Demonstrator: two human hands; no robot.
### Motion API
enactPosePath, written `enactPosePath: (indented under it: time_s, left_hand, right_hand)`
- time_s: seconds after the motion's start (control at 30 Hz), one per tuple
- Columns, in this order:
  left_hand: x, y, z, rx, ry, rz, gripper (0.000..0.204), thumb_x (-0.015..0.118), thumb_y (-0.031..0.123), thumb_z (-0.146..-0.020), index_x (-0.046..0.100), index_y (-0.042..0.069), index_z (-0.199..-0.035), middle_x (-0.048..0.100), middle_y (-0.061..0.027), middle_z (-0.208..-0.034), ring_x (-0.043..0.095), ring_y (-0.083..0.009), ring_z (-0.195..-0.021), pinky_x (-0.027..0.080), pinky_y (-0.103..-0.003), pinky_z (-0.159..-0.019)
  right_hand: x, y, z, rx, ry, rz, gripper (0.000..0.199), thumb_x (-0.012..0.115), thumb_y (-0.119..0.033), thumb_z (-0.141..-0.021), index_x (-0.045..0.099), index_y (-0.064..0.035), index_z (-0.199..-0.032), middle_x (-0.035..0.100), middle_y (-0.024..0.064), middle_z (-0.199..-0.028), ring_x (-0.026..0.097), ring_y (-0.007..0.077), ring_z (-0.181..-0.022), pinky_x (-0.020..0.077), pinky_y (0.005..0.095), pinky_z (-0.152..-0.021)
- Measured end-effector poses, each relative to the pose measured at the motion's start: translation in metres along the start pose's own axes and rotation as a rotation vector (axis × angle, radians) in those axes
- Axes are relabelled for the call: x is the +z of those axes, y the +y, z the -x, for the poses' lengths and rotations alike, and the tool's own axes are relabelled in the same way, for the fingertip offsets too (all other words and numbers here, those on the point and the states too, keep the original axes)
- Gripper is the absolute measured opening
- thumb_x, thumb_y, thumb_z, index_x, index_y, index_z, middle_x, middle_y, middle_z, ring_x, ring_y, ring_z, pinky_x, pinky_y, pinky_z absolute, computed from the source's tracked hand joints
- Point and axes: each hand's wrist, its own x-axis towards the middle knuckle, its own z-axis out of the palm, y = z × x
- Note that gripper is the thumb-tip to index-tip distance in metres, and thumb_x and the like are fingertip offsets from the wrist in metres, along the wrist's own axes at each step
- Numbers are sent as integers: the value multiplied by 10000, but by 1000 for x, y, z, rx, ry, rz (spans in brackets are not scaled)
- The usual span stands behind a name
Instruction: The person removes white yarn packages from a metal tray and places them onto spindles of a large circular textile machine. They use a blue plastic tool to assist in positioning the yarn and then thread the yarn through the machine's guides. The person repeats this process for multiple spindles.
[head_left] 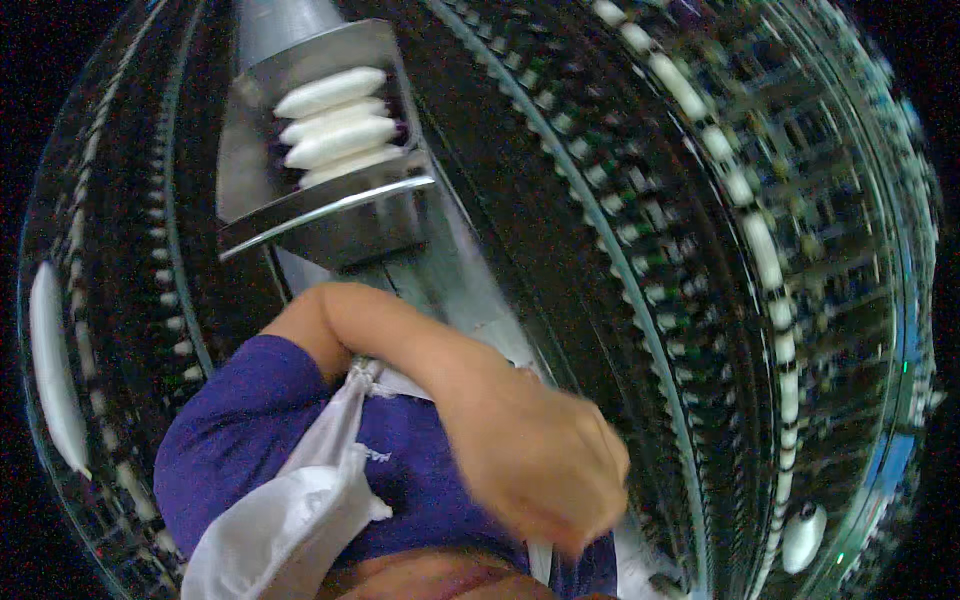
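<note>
My left arm, in a purple sleeve, is folded across my body. Its hand, my left hand, is curled into a fist in front of the right side of my chest and smeared a little by motion. The fingers' inner side is turned away, so anything within them is hidden. A white cloth bag or wrap, knotted at a strap, hangs over my left side beside the forearm. Beyond the elbow, a shiny metal bin contains several white spindle-shaped yarn bobbins. My right hand does not show.
A long spinning machine lines the right side, with a row of white bobbins along it. Another machine row runs on the left, near a large white bobbin. The grey floor shows as a narrow aisle between them.
</note>
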Motion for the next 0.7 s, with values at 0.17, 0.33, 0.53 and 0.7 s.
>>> enactPosePath:
  time_s: [0.17, 0.33, 0.53, 0.7]
  left_hand:
    - [38, -140, 106, -876, -266, -708, 445, 655, 228, -740, 580, 109, -1163, 608, -114, -1059, 592, -323, -962, 487, -469, -763]
    - [81, -214, 189, -1304, -219, -330, 330, 596, 269, -840, 585, 82, -1111, 609, -134, -1047, 582, -338, -975, 467, -421, -813]
    - [81, -312, 164, -1128, 386, -409, 319, 517, 124, -917, 504, 58, -1229, 569, -179, -1181, 589, -315, -1003, 472, -402, -828]
    - [76, -406, 147, -932, 607, -542, 642, 474, 36, -903, 171, 50, -1469, 377, -154, -1419, 575, -228, -823, 463, -338, -712]
  right_hand:
    - [-25, 72, 39, -24, 153, -5, 295, 603, -242, -738, 633, -27, -937, 649, 230, -969, 629, 401, -875, 502, 448, -809]
    - [-76, 94, 71, 273, -66, 220, 425, 620, -282, -750, 624, -47, -1104, 643, 233, -1022, 609, 373, -973, 484, 417, -867]
    - [-71, 101, 120, 513, 38, -140, 383, 597, -267, -796, 604, -33, -1100, 644, 218, -1021, 615, 373, -956, 488, 417, -856]
    - [-1, 96, 156, 605, 277, -160, 311, 623, -279, -819, 593, -75, -1052, 644, 217, -787, 627, 387, -731, 506, 460, -643]
